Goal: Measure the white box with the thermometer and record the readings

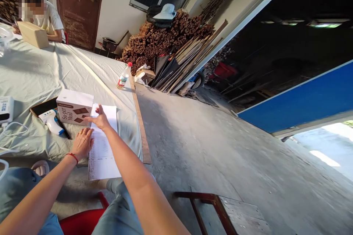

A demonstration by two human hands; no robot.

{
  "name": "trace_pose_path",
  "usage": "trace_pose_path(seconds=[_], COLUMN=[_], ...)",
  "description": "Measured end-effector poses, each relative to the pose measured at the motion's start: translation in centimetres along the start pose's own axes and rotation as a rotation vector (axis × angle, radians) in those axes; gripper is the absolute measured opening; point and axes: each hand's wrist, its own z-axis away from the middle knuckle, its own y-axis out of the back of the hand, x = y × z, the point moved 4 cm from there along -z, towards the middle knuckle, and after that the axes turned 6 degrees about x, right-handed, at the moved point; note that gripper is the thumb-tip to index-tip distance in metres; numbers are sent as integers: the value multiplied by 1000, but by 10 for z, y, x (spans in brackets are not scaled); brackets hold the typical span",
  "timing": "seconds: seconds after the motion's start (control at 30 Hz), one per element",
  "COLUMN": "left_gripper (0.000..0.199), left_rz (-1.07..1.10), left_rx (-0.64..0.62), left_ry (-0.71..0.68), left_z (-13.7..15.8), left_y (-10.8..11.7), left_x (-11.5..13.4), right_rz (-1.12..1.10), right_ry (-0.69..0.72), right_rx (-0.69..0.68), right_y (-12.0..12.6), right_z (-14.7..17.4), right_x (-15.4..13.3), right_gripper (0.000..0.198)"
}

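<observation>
A spiral-bound notebook (103,154) with printed pages lies at the table's near edge, partly overhanging it. My left hand (82,142) rests at its left side, fingers stretched out and palm down, with a ring and a red cord at the wrist. Over the upper page is my right hand (99,119), thumb and fingers apart, its fingertips pointing at a white and brown "Super Meal" box (73,112). Whether those fingertips touch the box I cannot tell. Left of the box lie a white and blue forehead thermometer (52,122), a dark pen (64,129) and a dark flat case (41,107).
A cloth-covered table (82,75) carries a bottle with a red cap (124,76), a white device (6,109) with a cable and a cardboard box (33,35). Another person (52,18) sits at the far left. A wooden stool (217,209) stands to my right; firewood (160,36) is stacked behind.
</observation>
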Motion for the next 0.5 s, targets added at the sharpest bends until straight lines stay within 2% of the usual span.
trace_pose_path(seconds=[0.03,0.13,0.23,0.33,0.5], left_gripper=[37,38,37,35,29], left_rz=[10,40,54,42,1], left_rx=[12,46,64,60,27], left_ry=[16,66,112,159,178], left_z=[3,10,13,11,4], left_y=[1,4,4,3,8], left_x=[-2,-6,-6,-4,1], right_rz=[57,225,361,457,567], right_ry=[-16,-67,-99,-108,-89], right_rx=[-8,3,47,62,66], right_y=[18,74,112,118,103], right_z=[2,20,53,85,112], right_x=[5,26,45,54,49], right_gripper=[81,38,21,21,26])
